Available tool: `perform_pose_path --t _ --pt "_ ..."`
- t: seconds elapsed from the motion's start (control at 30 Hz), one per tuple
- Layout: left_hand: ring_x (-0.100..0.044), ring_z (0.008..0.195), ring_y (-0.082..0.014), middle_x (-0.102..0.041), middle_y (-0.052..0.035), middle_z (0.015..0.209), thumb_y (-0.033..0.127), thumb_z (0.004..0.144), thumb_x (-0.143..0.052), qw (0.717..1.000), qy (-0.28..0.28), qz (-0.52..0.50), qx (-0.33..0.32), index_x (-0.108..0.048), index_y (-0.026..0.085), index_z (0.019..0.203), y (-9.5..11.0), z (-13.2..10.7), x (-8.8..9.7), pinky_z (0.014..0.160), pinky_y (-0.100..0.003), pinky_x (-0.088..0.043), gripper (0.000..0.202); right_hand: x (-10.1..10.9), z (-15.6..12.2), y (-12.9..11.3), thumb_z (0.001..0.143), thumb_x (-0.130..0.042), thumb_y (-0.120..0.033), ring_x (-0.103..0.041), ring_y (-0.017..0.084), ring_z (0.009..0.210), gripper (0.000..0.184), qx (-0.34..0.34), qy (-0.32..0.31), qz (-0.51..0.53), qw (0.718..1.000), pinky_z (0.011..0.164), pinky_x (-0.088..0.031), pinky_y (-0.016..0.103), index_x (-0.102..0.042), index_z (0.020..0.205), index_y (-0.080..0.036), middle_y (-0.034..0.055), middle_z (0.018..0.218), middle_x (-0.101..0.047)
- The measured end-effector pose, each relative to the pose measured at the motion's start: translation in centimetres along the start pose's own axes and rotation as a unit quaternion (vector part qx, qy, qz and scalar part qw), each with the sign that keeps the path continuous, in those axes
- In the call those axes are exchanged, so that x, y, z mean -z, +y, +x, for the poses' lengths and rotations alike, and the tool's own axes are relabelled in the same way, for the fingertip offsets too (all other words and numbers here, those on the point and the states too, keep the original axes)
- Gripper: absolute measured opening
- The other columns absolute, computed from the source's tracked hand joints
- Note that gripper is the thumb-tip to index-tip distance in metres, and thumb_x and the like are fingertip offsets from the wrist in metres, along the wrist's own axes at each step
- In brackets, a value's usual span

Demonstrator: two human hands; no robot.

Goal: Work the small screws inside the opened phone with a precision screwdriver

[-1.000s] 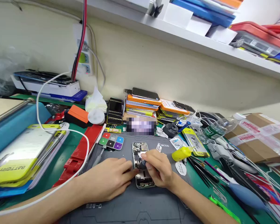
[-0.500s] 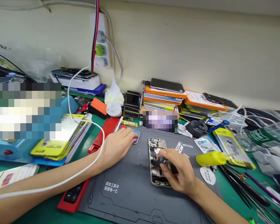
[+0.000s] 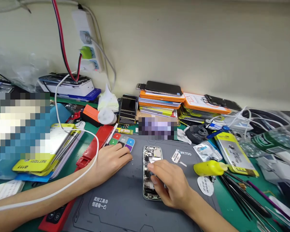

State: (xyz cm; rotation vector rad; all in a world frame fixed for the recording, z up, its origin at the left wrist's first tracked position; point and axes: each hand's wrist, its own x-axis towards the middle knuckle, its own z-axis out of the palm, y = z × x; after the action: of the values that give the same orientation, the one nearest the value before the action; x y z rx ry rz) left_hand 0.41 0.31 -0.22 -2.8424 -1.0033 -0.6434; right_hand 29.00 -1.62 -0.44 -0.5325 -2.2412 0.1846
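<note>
An opened phone (image 3: pixel 151 188) with its inner parts bare lies on the grey work mat (image 3: pixel 125 216). Over its right side is my right hand (image 3: pixel 172 183), thumb and fingers closed together above the middle of the phone. A small dark piece shows between the fingertips, too hidden to name. My left hand (image 3: pixel 111 162) rests on the mat to the left, fingers stretched out and holding nothing. Just beyond its fingers is a pad of coloured squares (image 3: pixel 131 141), partly covered by that hand. A white cable (image 3: pixel 96 145) hangs across my left forearm.
Right of the phone lie a razor-like blade (image 3: pixel 176 156), a yellow bottle (image 3: pixel 209 168), a round label (image 3: pixel 205 186) and black tweezers (image 3: pixel 246 196). A red device (image 3: pixel 55 216) borders the mat on the left. Stacked orange boxes (image 3: pixel 161 100) stand along the wall.
The view has turned slightly right, so most things sit further left. My left hand has drawn back from the coloured pad, uncovering more squares. My right hand stays over the phone.
</note>
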Motion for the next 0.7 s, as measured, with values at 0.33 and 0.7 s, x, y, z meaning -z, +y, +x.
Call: perform_pose_path --t 0.33,0.7 --pt "-0.068 0.090 -0.0249 -0.069 -0.0065 0.102 0.025 0.117 -0.038 0.992 -0.006 -0.103 0.077 -0.061 0.022 0.111 0.4 0.4 -0.3 0.079 -0.035 -0.050 0.024 -0.4 0.3 -0.6 0.105 -0.054 -0.012 -0.071 0.020 0.074 0.054 0.036 0.023 -0.020 0.999 0.067 -0.063 0.032 -0.048 0.157 -0.020 0.0042 0.090 -0.077" --pt "-0.053 0.074 -0.0169 -0.056 0.0036 0.081 0.049 0.119 -0.024 0.851 -0.182 -0.420 0.257 -0.044 0.026 0.097 4.8 1.7 4.7 0.072 -0.029 -0.047 0.038 0.5 0.5 -3.2 0.116 -0.049 -0.029 -0.074 0.017 0.070 0.049 -0.312 0.221 0.207 0.901 0.053 -0.063 0.027 -0.035 0.162 -0.032 0.0053 0.108 -0.074"
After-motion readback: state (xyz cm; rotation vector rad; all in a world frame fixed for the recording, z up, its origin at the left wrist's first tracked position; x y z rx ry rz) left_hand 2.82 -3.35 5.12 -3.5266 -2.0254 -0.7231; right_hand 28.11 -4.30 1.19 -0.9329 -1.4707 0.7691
